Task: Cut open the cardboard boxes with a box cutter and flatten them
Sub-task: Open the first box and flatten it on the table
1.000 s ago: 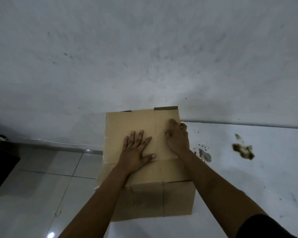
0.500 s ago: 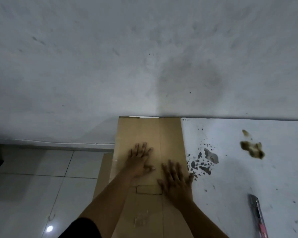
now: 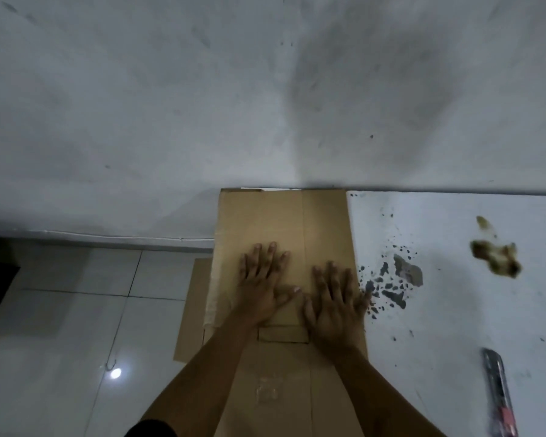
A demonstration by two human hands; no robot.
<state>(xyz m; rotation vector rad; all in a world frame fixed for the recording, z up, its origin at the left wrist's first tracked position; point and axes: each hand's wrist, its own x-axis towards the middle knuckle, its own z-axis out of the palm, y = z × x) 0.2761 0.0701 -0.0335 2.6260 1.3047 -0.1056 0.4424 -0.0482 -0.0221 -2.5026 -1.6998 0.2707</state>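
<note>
The cardboard box (image 3: 284, 228) lies flattened on the left end of the white counter (image 3: 448, 310), its far edge up against the grey wall (image 3: 265, 89) at the counter's back edge. Its left side overhangs the counter's left edge, with a lower cardboard flap (image 3: 191, 310) showing beneath it over the tiled floor (image 3: 76, 310). Creases run lengthwise down the panel, and a rectangular handle cut-out (image 3: 282, 334) sits between the two wrists.

The left hand (image 3: 262, 285) lies palm down on the cardboard with fingers straight and spread, thumb pointing toward the other hand. The right hand (image 3: 334, 304) is likewise flat and spread, pressed onto the cardboard nearer the person and close to the panel's right edge, its little finger reaching that edge. Neither hand grips anything. Both forearms come up from the near edge of the view, bare, and a bit of dark sleeve (image 3: 152, 428) shows at the left arm.

On the bare counter just right of the box is a patch of dark flecks and chipped paint (image 3: 401, 275). Farther toward the counter's right side there is a brownish smear (image 3: 495, 257). The box cutter (image 3: 498, 392) lies well apart from the hands near the counter's front right area, lengthwise toward the wall, dark with a red part at its near end. A bright light reflection (image 3: 115, 373) shows on the floor tiles.
</note>
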